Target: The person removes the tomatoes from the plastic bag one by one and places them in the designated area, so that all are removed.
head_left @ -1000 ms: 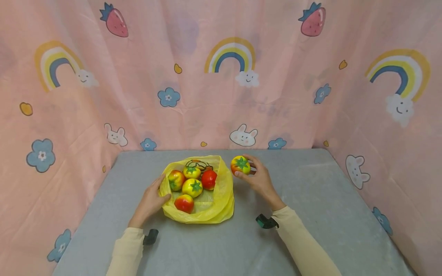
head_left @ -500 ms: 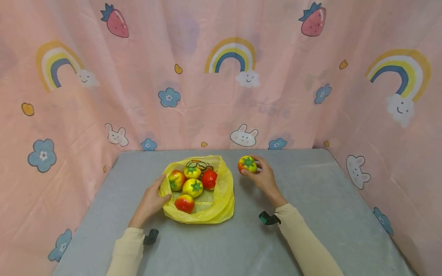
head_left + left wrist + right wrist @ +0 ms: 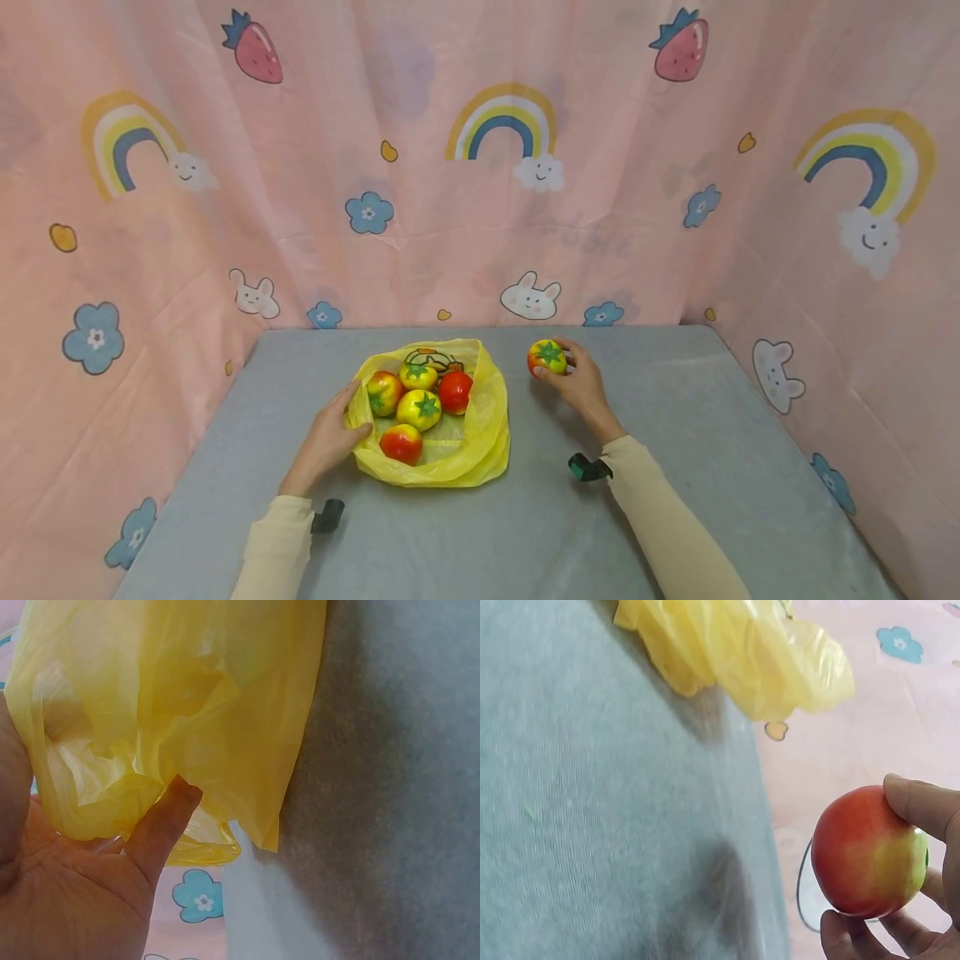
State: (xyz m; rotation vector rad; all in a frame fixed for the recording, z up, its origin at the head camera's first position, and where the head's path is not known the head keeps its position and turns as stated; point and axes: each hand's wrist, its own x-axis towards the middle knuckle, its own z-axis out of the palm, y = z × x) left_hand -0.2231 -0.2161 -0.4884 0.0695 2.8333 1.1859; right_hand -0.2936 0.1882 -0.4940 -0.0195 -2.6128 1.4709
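A yellow plastic bag (image 3: 491, 417) sits with its mouth spread wide on the grey table. Inside it lie several red and yellow tomatoes, one of them a yellow tomato (image 3: 418, 409) with a green leafy top, another a plain red tomato (image 3: 454, 392). My left hand (image 3: 330, 429) holds the bag's left side at the rim; the left wrist view shows a finger (image 3: 161, 825) against the thin plastic. To the right of the bag, my right hand (image 3: 577, 383) grips a red-yellow tomato (image 3: 866, 851) between thumb and fingers, its green top facing up in the head view.
The grey table (image 3: 720, 433) stretches to both sides and in front of the bag. A pink printed curtain (image 3: 600, 233) hangs behind and along the sides. A dark wrist device (image 3: 588, 468) is on the right wrist, another dark wrist device (image 3: 327, 516) on the left.
My right hand has carried the tomato a little to the right, away from the bag. My left hand and the bag have stayed in place.
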